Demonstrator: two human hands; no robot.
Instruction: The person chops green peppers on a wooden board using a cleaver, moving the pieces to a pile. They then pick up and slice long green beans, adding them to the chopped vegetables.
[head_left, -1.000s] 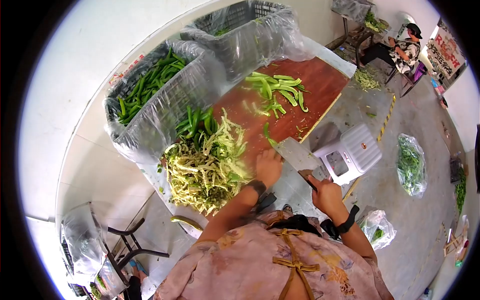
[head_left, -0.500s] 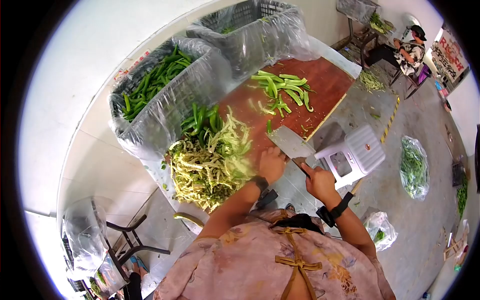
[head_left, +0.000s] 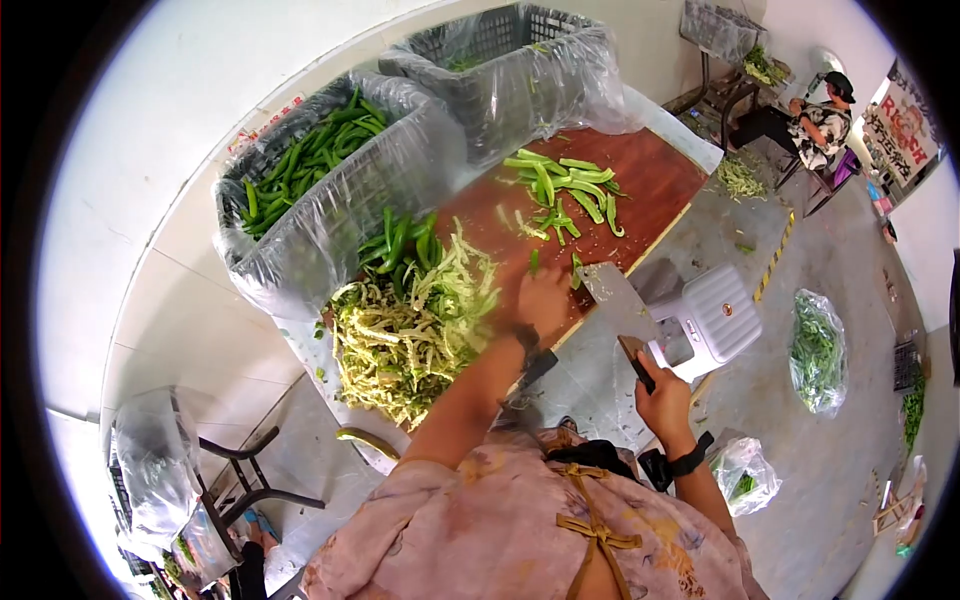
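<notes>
My right hand [head_left: 663,405] is closed around the handle of a cleaver [head_left: 618,302], whose broad blade hangs over the front edge of the red-brown cutting board [head_left: 655,185]. Beside the blade, my left hand [head_left: 543,300] is low over the board, its fingers smeared by motion. A small piece of green pepper [head_left: 535,262] shows just past its fingertips, and a cut pepper piece [head_left: 576,270] lies between this hand and the blade. Farther back on the board are split green peppers [head_left: 585,182]. To the left rises a heap of pale pepper cores and seeds [head_left: 400,335], with whole green peppers [head_left: 400,240] behind it.
Two plastic-lined crates stand behind the board; the left crate [head_left: 330,215] holds many green peppers. A white stool [head_left: 722,310] is close to the cleaver. Bags of greens [head_left: 818,350] lie on the floor. A seated person [head_left: 820,125] is at the far right.
The cleaver and my right hand have moved right and toward me, away from my left hand. My left hand has shifted slightly, and a cut pepper piece now shows beside it.
</notes>
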